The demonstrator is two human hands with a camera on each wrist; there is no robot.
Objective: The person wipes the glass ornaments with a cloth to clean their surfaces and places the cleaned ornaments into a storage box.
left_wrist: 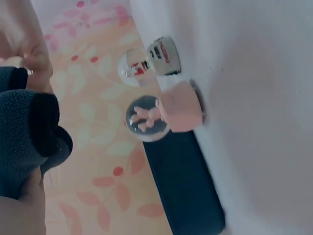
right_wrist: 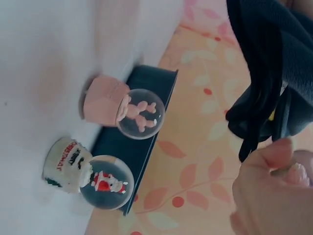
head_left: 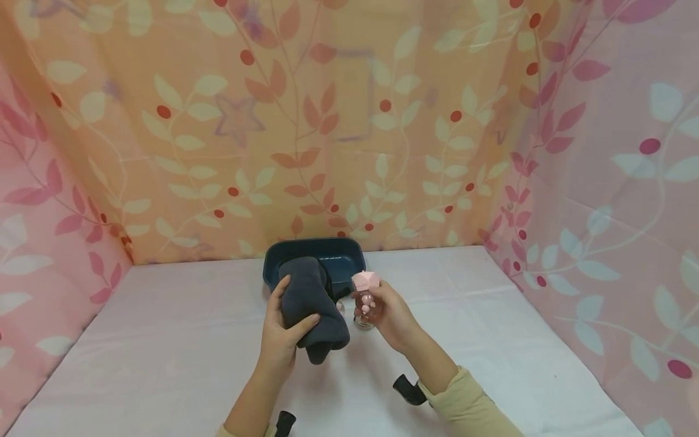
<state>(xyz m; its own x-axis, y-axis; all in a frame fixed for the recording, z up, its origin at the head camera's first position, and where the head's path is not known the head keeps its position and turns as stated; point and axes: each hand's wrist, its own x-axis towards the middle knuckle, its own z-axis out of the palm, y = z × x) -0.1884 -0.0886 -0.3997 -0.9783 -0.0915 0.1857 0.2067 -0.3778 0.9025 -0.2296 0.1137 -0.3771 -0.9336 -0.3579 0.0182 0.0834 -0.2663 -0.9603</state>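
Observation:
My left hand (head_left: 281, 328) grips a bulky dark grey fleece piece (head_left: 311, 297) with black trim, the thumb across its near side and fingers round the left edge. A black strap (right_wrist: 249, 147) hangs from it in the right wrist view. My right hand (head_left: 394, 317) holds a small pink snow globe (head_left: 364, 281), its faceted base uppermost and a pink figure below; the fingers hide much of it. Beyond the hands, two more snow globes stand upright on the table: one with a pink base (right_wrist: 105, 100), the other with a white Christmas base (right_wrist: 66, 165).
A dark blue rectangular tray (head_left: 349, 247) stands at the back of the white table (head_left: 180, 340), behind the globes. Leaf-patterned curtains (head_left: 338, 121) close off the back and both sides. A black wrist mount (head_left: 409, 389) sits at the right sleeve (head_left: 469, 403).

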